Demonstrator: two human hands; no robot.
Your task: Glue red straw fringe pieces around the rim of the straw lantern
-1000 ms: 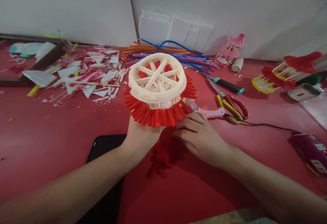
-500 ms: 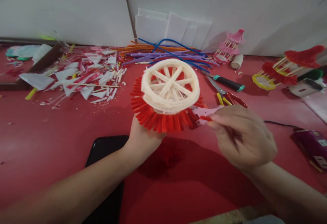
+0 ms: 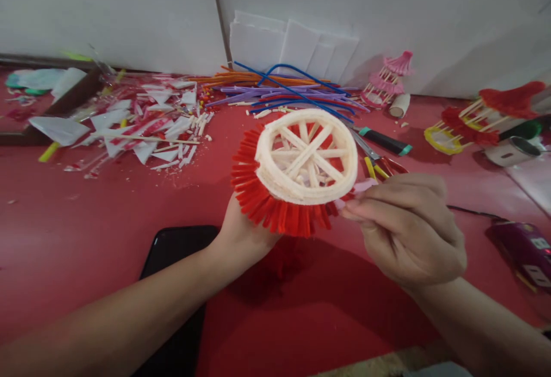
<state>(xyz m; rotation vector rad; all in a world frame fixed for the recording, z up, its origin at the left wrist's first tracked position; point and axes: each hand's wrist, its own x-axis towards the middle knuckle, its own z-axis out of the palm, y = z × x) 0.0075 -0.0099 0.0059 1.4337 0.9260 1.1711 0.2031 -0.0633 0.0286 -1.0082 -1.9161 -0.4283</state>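
A round craft piece of fuzzy pipe cleaners is held up in front of me. On top is a cream spoked wheel (image 3: 307,193), with a fringe of short red pipe-cleaner pieces (image 3: 279,216) around its lower side. My left hand (image 3: 247,230) grips the piece from below, its fingers hidden under the fringe. At the right edge of the fringe, my right hand (image 3: 411,230) is closed in a pinch on a short red pipe-cleaner piece, now mostly covered by the fingertips. Something pale pink (image 3: 364,186) shows just behind those fingertips.
Pipe cleaners (image 3: 275,87) lie by the wall. Scraps (image 3: 146,124) are heaped at left. Pliers (image 3: 385,167) and a green-and-black-handled tool (image 3: 385,140) lie behind my right hand. Small tiered models (image 3: 477,121) stand at right. A black phone-like slab (image 3: 178,251) lies under my left forearm.
The craft piece has shifted right and slightly down, with its wheel tilted more toward me. My right fingertips have met the fringe's edge, covering the red piece that stuck out of them.
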